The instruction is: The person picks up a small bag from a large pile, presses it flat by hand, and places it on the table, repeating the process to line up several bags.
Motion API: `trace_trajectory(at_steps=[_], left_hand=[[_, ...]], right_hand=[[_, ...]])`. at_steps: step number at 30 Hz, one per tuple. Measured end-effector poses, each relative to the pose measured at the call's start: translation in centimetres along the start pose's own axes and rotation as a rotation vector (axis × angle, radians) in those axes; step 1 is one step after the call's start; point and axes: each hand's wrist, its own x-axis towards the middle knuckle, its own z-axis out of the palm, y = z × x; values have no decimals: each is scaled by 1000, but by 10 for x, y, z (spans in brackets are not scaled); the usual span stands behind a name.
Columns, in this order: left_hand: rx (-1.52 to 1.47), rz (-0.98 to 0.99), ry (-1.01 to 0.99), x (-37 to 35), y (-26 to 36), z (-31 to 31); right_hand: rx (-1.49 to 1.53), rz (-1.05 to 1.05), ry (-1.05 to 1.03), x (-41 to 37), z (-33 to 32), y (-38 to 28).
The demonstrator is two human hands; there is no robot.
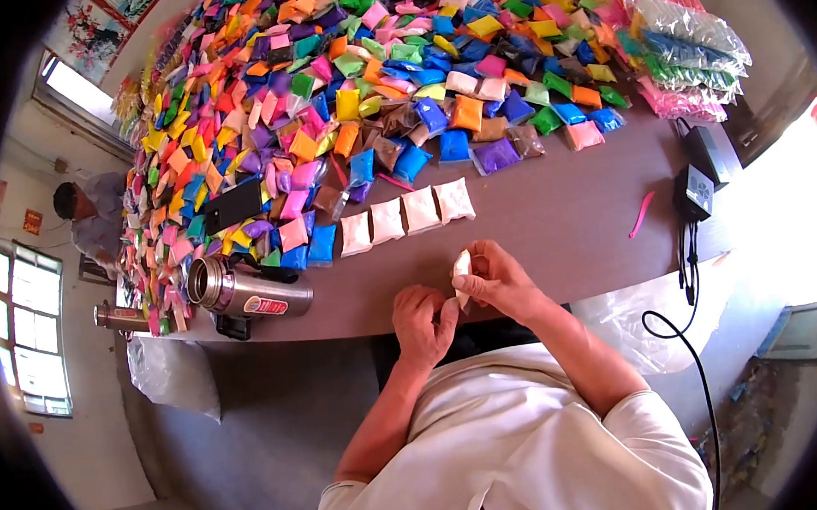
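Note:
Between my two hands, just above the table's front edge, a small white packet (pixel 462 278) stands on its narrow side. My right hand (pixel 500 280) pinches it between thumb and fingers. My left hand (pixel 421 324) is closed, with its fingers curled and its thumb and fingertip at the packet's lower end; their exact grip is partly hidden. Beyond my hands, several white packets lie in a slanting row on the brown table, among them a left one (pixel 355 234) and a right one (pixel 455 200).
A large heap of coloured packets (pixel 466 113) covers the far table. A steel flask (pixel 253 291) lies at left near a black phone (pixel 232 206). At right are a pink strip (pixel 642 214), a black box with a cable (pixel 693 193) and stacked bagged packets (pixel 684 51). Another person (pixel 100 216) sits far left.

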Motion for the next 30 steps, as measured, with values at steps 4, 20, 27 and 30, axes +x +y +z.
trace_trajectory(at_steps=[4,20,27,30], left_hand=[[35,-10,-55,1,6,-2],[-23,-14,-60,-3,4,-8],[-10,-19,-46,-6,-1,-2],[-16,-3,-56,-5,-1,-4]], right_hand=[[-88,-19,-124,0,-6,3],[-65,-16,-236,-4,-14,7],[-94,-83,-178,2,-4,16],[-154,-84,-204,6,-6,16]])
